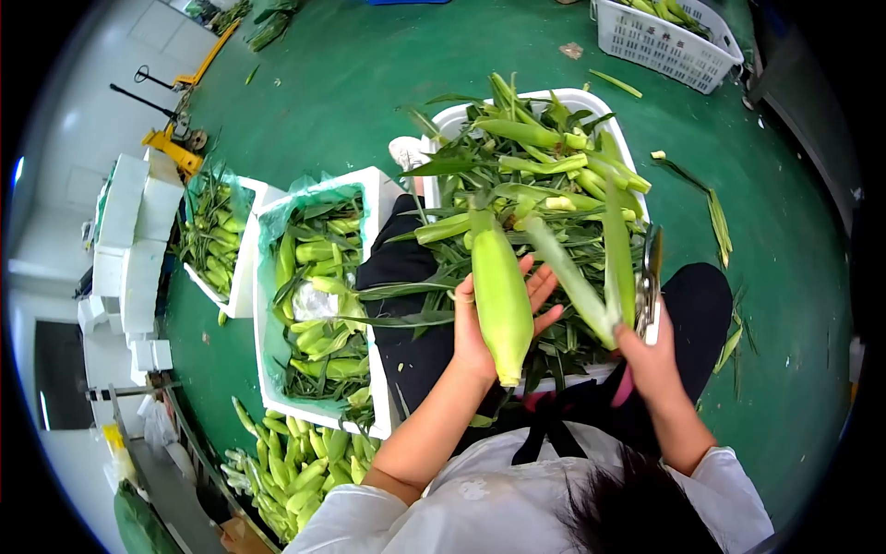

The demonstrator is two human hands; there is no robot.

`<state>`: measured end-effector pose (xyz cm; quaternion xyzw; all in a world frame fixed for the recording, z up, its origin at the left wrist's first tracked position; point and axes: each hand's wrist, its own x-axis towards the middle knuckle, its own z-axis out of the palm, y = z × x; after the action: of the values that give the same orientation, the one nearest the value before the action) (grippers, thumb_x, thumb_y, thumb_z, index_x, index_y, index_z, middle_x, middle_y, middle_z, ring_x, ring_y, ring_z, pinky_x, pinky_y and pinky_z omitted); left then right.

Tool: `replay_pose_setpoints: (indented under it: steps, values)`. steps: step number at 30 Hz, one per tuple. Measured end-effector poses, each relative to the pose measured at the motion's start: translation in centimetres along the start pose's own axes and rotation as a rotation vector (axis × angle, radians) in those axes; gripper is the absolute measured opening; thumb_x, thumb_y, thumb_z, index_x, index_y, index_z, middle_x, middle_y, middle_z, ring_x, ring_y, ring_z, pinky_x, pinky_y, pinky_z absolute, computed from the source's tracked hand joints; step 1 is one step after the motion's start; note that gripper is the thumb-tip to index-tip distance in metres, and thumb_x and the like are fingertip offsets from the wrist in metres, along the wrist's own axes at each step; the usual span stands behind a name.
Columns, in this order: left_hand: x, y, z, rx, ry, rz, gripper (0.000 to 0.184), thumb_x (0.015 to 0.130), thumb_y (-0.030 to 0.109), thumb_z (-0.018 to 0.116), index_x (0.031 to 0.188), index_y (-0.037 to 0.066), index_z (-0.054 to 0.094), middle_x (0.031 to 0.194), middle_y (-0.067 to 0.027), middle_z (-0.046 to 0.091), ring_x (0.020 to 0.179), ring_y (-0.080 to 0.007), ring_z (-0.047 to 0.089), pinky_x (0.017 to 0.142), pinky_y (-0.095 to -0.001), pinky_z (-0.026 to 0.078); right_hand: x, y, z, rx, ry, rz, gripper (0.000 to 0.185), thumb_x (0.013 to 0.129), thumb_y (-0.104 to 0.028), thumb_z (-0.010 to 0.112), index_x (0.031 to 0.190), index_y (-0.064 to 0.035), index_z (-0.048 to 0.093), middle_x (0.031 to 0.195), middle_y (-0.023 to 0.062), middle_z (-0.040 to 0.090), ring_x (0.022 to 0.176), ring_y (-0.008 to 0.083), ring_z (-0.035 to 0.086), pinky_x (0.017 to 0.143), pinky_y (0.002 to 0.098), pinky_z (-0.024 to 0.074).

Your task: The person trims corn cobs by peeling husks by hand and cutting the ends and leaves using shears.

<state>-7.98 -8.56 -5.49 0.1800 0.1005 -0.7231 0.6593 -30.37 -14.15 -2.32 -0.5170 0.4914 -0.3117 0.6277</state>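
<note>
While dark characters, too small to be read surely, are printed on the slatted white plastic basket [666, 46], a smooth, tapered green corn ear [503, 300] is cradled in the open left hand [475, 337], its fingers splayed, above a rounded white tub [630, 138] heaped with ribbed, leafy husks [554, 198]. Apart from it, pale, flat husk strips [577, 282] and a shiny metal tool [652, 263] are gripped in the right hand [649, 355]. Matte white foam boxes [378, 277] are lined with crinkled green film [273, 240].
</note>
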Motion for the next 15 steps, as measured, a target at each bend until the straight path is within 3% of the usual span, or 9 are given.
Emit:
replay_pose_setpoints:
  steps: [2,4,5,6,7,8,9,13,15]
  values:
    - [-1.0,1.5,-0.1,0.064,-0.026,0.036,0.067,0.088,0.056,0.051,0.133,0.006,0.053,0.142,-0.0205,0.049,0.133,-0.0353,0.047,0.102,-0.0521,0.046,1.9,-2.8,-0.6,-0.704,0.060,-0.065,0.049,0.077,-0.011,0.071,0.120,0.0002,0.051,0.104,0.0145,0.063,0.089,0.0298,0.063,0.080,0.0378,0.0504]
    - [-2.0,3.3,-1.5,0.388,-0.007,0.044,0.066,0.089,0.053,0.054,0.134,0.005,0.049,0.125,-0.0187,0.059,0.113,-0.0342,0.060,0.095,-0.0515,0.049,3.1,-3.7,-1.4,-1.078,0.039,-0.390,0.054,0.074,-0.019,0.077,0.118,-0.0003,0.052,0.108,0.0200,0.062,0.099,0.0401,0.059,0.083,0.0431,0.0496]
    - [-2.9,3.7,-2.0,0.629,0.111,0.066,0.064,0.090,0.048,0.056,0.136,0.005,0.046,0.121,-0.0172,0.060,0.109,-0.0321,0.061,0.094,-0.0494,0.050,3.4,-3.7,-1.5,-1.059,0.008,-0.444,0.065,0.073,-0.028,0.081,0.123,-0.0002,0.052,0.115,0.0189,0.061,0.108,0.0362,0.059,0.090,0.0425,0.0474]
    - [-3.7,3.6,-1.6,0.868,0.228,0.083,0.063,0.092,0.043,0.059,0.138,0.004,0.043,0.116,-0.0156,0.062,0.105,-0.0300,0.062,0.093,-0.0474,0.050,3.7,-4.1,-1.3,-0.887,-0.160,-0.309,0.068,0.073,-0.031,0.081,0.126,0.0003,0.051,0.117,0.0188,0.060,0.109,0.0350,0.059,0.092,0.0418,0.0464]
    - [-4.4,3.0,-1.3,1.106,0.253,0.215,0.060,0.094,0.031,0.061,0.142,0.004,0.039,0.117,-0.0126,0.061,0.104,-0.0275,0.062,0.093,-0.0412,0.050,3.9,-4.7,-0.7,-0.709,-0.319,-0.168,0.072,0.074,-0.034,0.081,0.128,0.0008,0.050,0.118,0.0186,0.060,0.111,0.0339,0.058,0.094,0.0410,0.0454]
    - [-5.4,2.7,-0.6,1.396,0.215,0.328,0.051,0.095,0.025,0.061,0.136,0.003,0.042,0.117,-0.0157,0.063,0.105,-0.0257,0.063,0.091,-0.0328,0.048,4.1,-5.2,-0.4,-0.522,-0.467,-0.029,0.075,0.075,-0.037,0.081,0.130,0.0013,0.049,0.120,0.0185,0.059,0.112,0.0327,0.058,0.096,0.0403,0.0445]
    - [-6.0,2.3,-0.3,1.526,0.228,0.372,0.052,0.093,0.026,0.063,0.136,0.004,0.042,0.116,-0.0176,0.064,0.104,-0.0281,0.065,0.090,-0.0345,0.049,4.7,-4.8,0.0,-0.488,-0.604,-0.005,0.082,0.076,-0.043,0.081,0.136,0.0021,0.046,0.122,0.0195,0.057,0.114,0.0302,0.057,0.099,0.0387,0.0428]
    - [-7.8,1.3,2.9,1.901,0.322,0.353,0.058,0.086,0.028,0.069,0.134,0.006,0.044,0.110,-0.0216,0.066,0.100,-0.0356,0.067,0.086,-0.0390,0.052,6.3,-2.7,1.3,-0.405,-0.724,-0.141,0.087,0.074,-0.042,0.082,0.137,0.0040,0.043,0.127,0.0216,0.053,0.118,0.0329,0.054,0.102,0.0389,0.0420]
    - [-8.2,1.4,2.8,1.964,0.307,0.359,0.060,0.083,0.027,0.071,0.134,0.007,0.045,0.107,-0.0215,0.067,0.098,-0.0377,0.067,0.083,-0.0402,0.053,6.4,-2.6,1.5,-0.494,-0.706,-0.306,0.083,0.074,-0.040,0.082,0.134,0.0036,0.045,0.123,0.0203,0.056,0.112,0.0318,0.057,0.098,0.0382,0.0446]
